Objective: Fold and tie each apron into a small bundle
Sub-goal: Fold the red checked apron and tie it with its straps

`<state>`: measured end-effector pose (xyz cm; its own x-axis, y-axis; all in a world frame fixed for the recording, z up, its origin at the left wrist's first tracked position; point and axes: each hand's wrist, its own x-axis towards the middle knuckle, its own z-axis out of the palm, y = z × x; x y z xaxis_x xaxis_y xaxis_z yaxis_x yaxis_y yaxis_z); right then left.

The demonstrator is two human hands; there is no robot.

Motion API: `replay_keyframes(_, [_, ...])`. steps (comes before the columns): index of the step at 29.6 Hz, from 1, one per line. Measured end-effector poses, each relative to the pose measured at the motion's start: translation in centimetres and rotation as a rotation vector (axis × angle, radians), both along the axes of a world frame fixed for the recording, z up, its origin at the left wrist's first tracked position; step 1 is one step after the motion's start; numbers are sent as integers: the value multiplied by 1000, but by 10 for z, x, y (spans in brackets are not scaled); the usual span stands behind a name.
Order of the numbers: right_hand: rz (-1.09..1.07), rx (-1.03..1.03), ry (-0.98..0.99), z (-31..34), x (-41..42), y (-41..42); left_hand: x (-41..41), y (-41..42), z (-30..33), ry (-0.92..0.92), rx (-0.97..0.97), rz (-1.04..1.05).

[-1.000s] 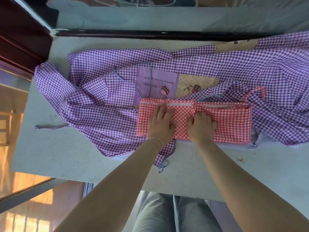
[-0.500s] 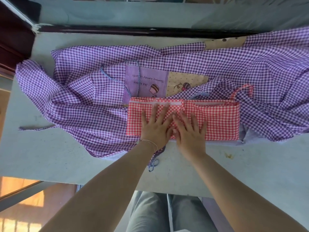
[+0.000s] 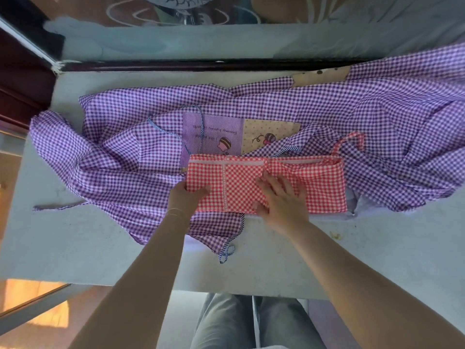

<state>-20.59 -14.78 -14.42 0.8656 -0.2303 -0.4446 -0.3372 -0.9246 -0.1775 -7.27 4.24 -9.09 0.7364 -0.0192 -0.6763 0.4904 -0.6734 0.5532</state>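
Observation:
A red gingham apron point(image 3: 317, 187) lies folded into a long flat strip on top of the purple aprons, its red strap loop point(image 3: 352, 139) sticking out at the far right end. My left hand point(image 3: 186, 197) grips the strip's left end, thumb on top and fingers under the edge. My right hand point(image 3: 281, 197) presses flat on the middle of the strip with fingers spread.
Purple gingham aprons point(image 3: 125, 152) lie spread and crumpled across the pale table point(image 3: 63, 248), one showing a printed pocket patch point(image 3: 241, 137). Striped ties point(image 3: 229, 250) trail toward the near edge. A window ledge runs along the far side.
My left hand has slid from the strip's middle to its left end and taken hold of the edge. My right hand stays pressed flat near the middle.

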Motion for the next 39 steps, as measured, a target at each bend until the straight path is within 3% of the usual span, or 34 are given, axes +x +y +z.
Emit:
replay_keyframes(5, [168, 112, 122, 31, 20, -36, 2, -14, 44, 8, -151, -113])
replay_keyframes(10, [234, 78, 79, 25, 16, -45, -17, -65, 72, 40, -314, -176])
replay_keyframes(13, [265, 77, -52, 18, -1, -42, -31, -100, 72, -4, -308, -273])
replay_keyframes(18, [428, 134, -10, -2, -22, -44, -45, -131, 63, -79, -254, -304])
replay_keyframes(20, [322, 272, -44, 12, -18, -47, -56, -142, 62, -87, -263, -315])
replay_keyframes(23, [-167, 610, -122, 43, -14, -59, -71, -154, 56, -136, -228, -336])
replay_keyframes(24, [-331, 634, -207, 52, -15, -64, -74, -158, 53, -149, -210, -337])
replay_keyframes(27, [-626, 369, -527, 61, -31, -93, -91, -180, 48, -171, -148, -366])
replay_keyframes(29, [-785, 479, -440, 70, -35, -106, -109, -194, 39, -225, -83, -424])
replay_keyframes(32, [-849, 756, -142, 77, -35, -115, -145, -207, 12, -331, 32, -625])
replay_keyframes(34, [-806, 721, -51, 67, -35, -119, -160, -203, -5, -413, 79, -795])
replay_keyframes(37, [-788, 606, -17, 50, -39, -127, -157, -169, -22, -791, 163, -939])
replay_keyframes(39, [-740, 588, -62, 45, -41, -127, -141, -138, -37, -846, 280, -1009])
